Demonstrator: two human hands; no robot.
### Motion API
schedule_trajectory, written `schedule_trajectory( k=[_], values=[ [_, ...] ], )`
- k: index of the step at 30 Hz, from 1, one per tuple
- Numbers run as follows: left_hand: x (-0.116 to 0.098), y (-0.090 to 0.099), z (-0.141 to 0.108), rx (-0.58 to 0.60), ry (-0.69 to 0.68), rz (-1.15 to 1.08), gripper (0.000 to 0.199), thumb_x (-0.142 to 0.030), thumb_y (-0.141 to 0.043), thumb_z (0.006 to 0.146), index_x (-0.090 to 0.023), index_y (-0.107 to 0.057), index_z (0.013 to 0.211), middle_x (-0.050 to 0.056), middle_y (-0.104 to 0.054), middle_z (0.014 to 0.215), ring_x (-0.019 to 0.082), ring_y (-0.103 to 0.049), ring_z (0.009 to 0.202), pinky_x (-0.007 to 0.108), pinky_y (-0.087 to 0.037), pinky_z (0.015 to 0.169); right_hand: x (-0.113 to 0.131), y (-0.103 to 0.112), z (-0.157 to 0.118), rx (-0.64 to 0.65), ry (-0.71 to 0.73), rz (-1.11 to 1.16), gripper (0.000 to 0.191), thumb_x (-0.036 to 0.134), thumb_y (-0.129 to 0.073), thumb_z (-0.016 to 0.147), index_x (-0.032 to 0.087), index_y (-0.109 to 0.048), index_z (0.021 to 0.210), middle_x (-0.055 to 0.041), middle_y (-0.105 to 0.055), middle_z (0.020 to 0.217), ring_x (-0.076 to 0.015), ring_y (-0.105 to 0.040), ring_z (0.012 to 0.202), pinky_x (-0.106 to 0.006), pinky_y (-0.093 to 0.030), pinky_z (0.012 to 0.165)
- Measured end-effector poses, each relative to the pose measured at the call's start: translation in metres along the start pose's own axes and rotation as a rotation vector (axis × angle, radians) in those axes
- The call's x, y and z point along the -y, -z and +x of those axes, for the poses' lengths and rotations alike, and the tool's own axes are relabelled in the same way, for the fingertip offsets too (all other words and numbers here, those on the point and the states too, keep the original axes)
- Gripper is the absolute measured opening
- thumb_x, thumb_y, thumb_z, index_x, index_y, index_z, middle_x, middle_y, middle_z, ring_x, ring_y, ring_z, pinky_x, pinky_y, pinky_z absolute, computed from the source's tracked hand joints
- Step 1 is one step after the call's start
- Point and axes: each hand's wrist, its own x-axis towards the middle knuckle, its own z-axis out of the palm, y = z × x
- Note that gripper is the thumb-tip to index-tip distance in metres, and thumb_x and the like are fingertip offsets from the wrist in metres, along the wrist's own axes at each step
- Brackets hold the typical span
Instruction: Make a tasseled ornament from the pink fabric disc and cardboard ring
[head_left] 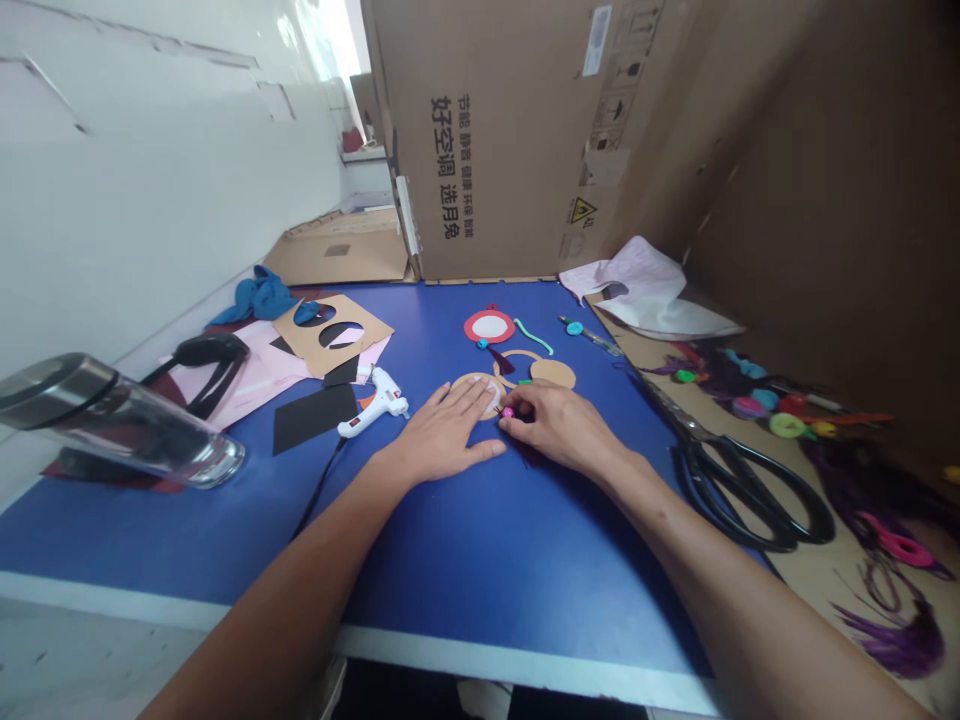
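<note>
1. Under the left hand [442,432], spread flat with its fingers apart, a cardboard ring [471,380] lies pressed against the counter [480,560]. The hand covers much of it, and its fingertips rest on the ring's edge.
2. Just right of those fingertips, the right hand [559,422] pinches a pink bead [508,412] between thumb and fingers. A dark red tassel [525,450] seems to hang below it, though the hand partly hides it.
3. The ring looks light and stiff but thin, so it may slide on the smooth counter. It is probably best held flat or by its rim, as bending could crease it. The bead looks small and easily dropped, so a fingertip pinch suits it.
4. Just beyond the hands lie a second cardboard ring [517,362], a cardboard disc [553,374], a red ring [489,326] and a green pipe cleaner [534,336].
5. Left of the left hand sit a glue gun [379,402], black paper [315,418] and a cardboard stencil [334,333]. Farther left stands a glass bottle [120,420].
6. Right of the right hand lie black-handled scissors [750,500].
7. Ahead of the hands, a large carton [495,190] reads "好空调 选月兔" in black, with a yellow warning triangle [581,210]. Its smaller print is hard to make out.
</note>
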Motion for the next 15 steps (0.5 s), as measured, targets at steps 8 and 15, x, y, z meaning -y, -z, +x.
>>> schedule_trajectory(
  k=[8, 15],
  values=[
    [-0.011, 0.009, -0.005, -0.085, -0.004, -0.046, 0.082, -0.068, -0.046, 0.103, -0.024, -0.029, 0.169, 0.013, -0.026, 0.178, 0.030, -0.023, 0.165, 0.056, -0.021, 0.132, 0.000, 0.001, -0.001, -0.006, 0.024, 0.033, 0.018, 0.037, -0.070, 0.092, 0.025, -0.077, 0.103, -0.0031, -0.074, 0.100, -0.0183, -0.066, 0.085, -0.027, -0.042, 0.070],
    [0.001, 0.045, -0.052, -0.383, 0.292, 0.047, 0.039, -0.039, -0.055, 0.103, -0.021, -0.063, 0.136, 0.014, -0.066, 0.146, 0.032, -0.061, 0.136, 0.050, -0.048, 0.115, -0.002, 0.000, 0.001, -0.035, 0.017, 0.062, 0.022, 0.042, -0.071, 0.092, 0.025, -0.076, 0.105, -0.0023, -0.074, 0.094, -0.0180, -0.067, 0.079, -0.029, -0.042, 0.068]
  ],
)
